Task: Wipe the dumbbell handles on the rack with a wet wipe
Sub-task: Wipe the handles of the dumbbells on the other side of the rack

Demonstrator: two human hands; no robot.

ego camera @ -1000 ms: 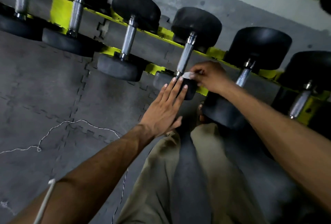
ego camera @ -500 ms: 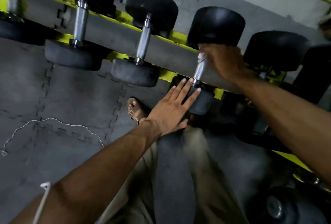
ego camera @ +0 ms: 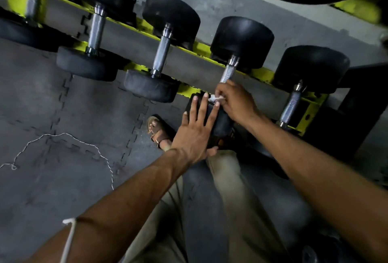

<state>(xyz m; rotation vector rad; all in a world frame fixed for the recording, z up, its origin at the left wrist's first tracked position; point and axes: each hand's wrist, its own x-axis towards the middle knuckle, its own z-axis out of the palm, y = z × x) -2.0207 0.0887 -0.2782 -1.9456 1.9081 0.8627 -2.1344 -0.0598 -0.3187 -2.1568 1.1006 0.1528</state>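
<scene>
Our right hand (ego camera: 235,103) clamps its grip on the wet wipe (ego camera: 215,98) at the near end of the dumbbell handle (ego camera: 228,71); our left hand (ego camera: 194,134), grip apart, fingers straight, rests on the black head (ego camera: 221,124) below that handle.

floor mat (ego camera: 42,105): grey, interlocking | cord (ego camera: 63,133): white, lying on mat | sandalled foot (ego camera: 156,131): on mat

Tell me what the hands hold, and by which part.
Right hand pinches a bunched wet wipe against the near end of the handle. Left hand holds nothing; its straight fingers rest flat on that dumbbell's near head.
</scene>
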